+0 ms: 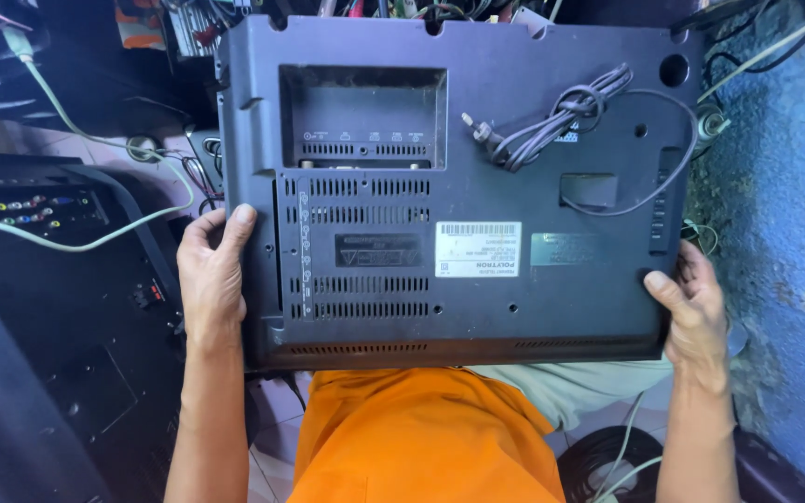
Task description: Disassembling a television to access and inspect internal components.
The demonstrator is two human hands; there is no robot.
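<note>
Two hands hold one large dark grey television (pixel 458 186), which lies face down with its back panel turned up, filling the middle and upper part of the frame. At the far left of the frame there is another black device (pixel 39 210) with a row of coloured sockets, and a pale green cable (pixel 76 244) runs across it. Next to it, at the lower left edge of the television, the left hand (pixel 211 270) is closed on the side of the housing, the thumb on top of the back panel and the other fingers curled around the edge. In the centre of the panel sit a rectangular recess (pixel 362 116), ventilation slots and a white label (pixel 478 249). Below the television, at the bottom centre, an orange cloth (pixel 421 438) covers the person's lap. Further right, a coiled grey power cord (pixel 561 116) with its plug lies on the panel. At the lower right corner, the right hand (pixel 696 312) grips the housing in the same way, thumb on top. A blue wall (pixel 784 233) fills the right edge.
</note>
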